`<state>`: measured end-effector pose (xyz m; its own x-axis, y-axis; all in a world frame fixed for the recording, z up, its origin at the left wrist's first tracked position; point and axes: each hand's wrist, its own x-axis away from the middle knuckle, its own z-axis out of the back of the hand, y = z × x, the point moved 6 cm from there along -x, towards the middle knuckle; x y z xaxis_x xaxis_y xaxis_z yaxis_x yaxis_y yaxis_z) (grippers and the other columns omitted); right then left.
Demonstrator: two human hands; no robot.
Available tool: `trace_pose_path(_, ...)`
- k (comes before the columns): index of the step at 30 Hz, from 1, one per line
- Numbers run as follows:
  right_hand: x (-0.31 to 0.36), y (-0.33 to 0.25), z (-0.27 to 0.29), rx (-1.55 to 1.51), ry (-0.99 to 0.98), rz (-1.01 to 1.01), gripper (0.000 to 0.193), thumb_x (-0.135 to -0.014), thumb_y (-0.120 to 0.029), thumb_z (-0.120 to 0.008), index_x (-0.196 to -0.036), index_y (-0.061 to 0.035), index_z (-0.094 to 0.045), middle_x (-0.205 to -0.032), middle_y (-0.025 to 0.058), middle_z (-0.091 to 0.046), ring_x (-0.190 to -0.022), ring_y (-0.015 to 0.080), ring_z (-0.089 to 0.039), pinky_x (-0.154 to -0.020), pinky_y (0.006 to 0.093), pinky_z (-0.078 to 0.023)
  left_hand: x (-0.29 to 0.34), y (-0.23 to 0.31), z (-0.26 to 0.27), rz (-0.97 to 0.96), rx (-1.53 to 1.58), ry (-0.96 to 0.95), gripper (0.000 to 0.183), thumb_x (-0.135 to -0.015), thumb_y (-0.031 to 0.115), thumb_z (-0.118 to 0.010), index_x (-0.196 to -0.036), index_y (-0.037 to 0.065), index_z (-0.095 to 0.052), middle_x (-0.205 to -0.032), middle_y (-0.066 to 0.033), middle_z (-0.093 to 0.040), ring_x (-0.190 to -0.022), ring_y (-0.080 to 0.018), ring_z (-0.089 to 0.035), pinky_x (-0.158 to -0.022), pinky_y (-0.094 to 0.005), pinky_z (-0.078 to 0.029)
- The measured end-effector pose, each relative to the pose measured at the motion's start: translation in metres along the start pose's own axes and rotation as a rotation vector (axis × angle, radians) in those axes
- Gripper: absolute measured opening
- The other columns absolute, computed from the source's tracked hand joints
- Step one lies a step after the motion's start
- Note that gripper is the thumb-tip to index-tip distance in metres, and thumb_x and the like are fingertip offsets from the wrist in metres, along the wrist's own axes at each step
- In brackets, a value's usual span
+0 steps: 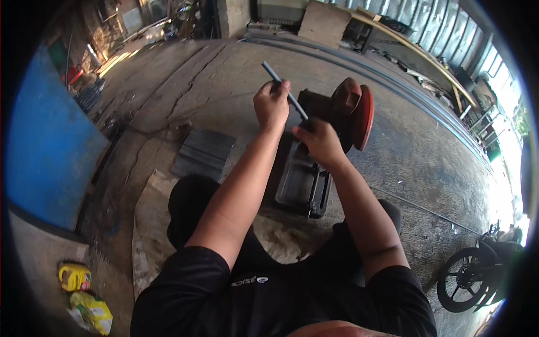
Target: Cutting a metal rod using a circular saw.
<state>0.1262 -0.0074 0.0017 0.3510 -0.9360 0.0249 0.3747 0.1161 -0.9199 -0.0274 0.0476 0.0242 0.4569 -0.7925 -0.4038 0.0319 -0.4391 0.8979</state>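
Note:
A short grey metal bar (296,103) slants between my two hands, its upper end sticking out past my left hand. My left hand (272,105) is closed around the bar near that upper end. Lower down, my right hand (320,141) is at the bar's other end, its fingers curled and partly hidden from above. Right under my right hand stands a chop saw with a dark base (296,182) and a red blade guard (364,118). The hands hide part of the saw's middle.
Dark flat metal pieces (203,151) lie left of the saw. Long metal bars (393,87) stretch along the floor at the back right. A blue panel (48,140) stands at the left, a yellow jug (74,277) below it. A motorcycle (470,275) is at the lower right.

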Motion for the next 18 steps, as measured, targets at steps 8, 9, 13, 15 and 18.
trace_pose_path(8,-0.027,-0.016,-0.045,0.574,0.419,0.378,0.027,-0.075,-0.018,-0.07,-0.098,-0.0055,-0.062,-0.088,0.0173,-0.067,-0.087,0.0372,-0.063,-0.077,0.0436,-0.05,-0.016,-0.017,0.067,0.094,0.039,0.208,0.022,-0.081,0.011,-0.072,-0.095,-0.002,-0.061,-0.082,-0.0093,-0.067,-0.07,-0.0152,-0.063,-0.061,-0.0284,-0.049)
trace_pose_path(9,-0.037,-0.016,-0.054,0.523,0.361,0.353,0.028,-0.075,-0.018,-0.069,-0.099,-0.0052,-0.062,-0.088,0.0178,-0.067,-0.085,0.0371,-0.064,-0.075,0.0436,-0.05,-0.024,-0.02,0.077,0.158,0.07,0.256,0.031,-0.077,0.013,-0.076,-0.099,-0.004,-0.06,-0.082,-0.0122,-0.068,-0.073,-0.0191,-0.065,-0.067,-0.0308,-0.05)
trace_pose_path(13,-0.077,-0.035,-0.102,0.405,0.315,0.472,0.026,-0.077,-0.02,-0.067,-0.099,-0.0055,-0.064,-0.087,0.0183,-0.068,-0.085,0.0366,-0.065,-0.077,0.0438,-0.051,-0.069,-0.013,0.13,0.152,-0.199,0.289,0.038,-0.075,0.016,-0.079,-0.099,-0.005,-0.058,-0.086,-0.0173,-0.067,-0.073,-0.0224,-0.066,-0.066,-0.0332,-0.053)
trace_pose_path(15,-0.099,-0.045,-0.133,0.394,0.265,0.474,0.026,-0.078,-0.021,-0.066,-0.099,-0.0057,-0.065,-0.087,0.0184,-0.068,-0.085,0.0368,-0.065,-0.077,0.044,-0.051,-0.094,-0.015,0.165,0.201,-0.271,0.277,0.036,-0.075,0.017,-0.079,-0.093,-0.006,-0.058,-0.082,-0.0168,-0.067,-0.066,-0.0215,-0.066,-0.056,-0.0336,-0.053)
trace_pose_path(18,-0.126,-0.053,-0.189,0.418,0.168,0.439,0.026,-0.079,-0.023,-0.065,-0.098,-0.0043,-0.065,-0.087,0.0187,-0.068,-0.085,0.0369,-0.065,-0.078,0.0436,-0.051,-0.113,-0.029,0.224,0.227,-0.304,0.215,0.031,-0.081,0.016,-0.074,-0.093,-0.006,-0.057,-0.082,-0.0126,-0.066,-0.068,-0.0179,-0.064,-0.055,-0.0294,-0.056)
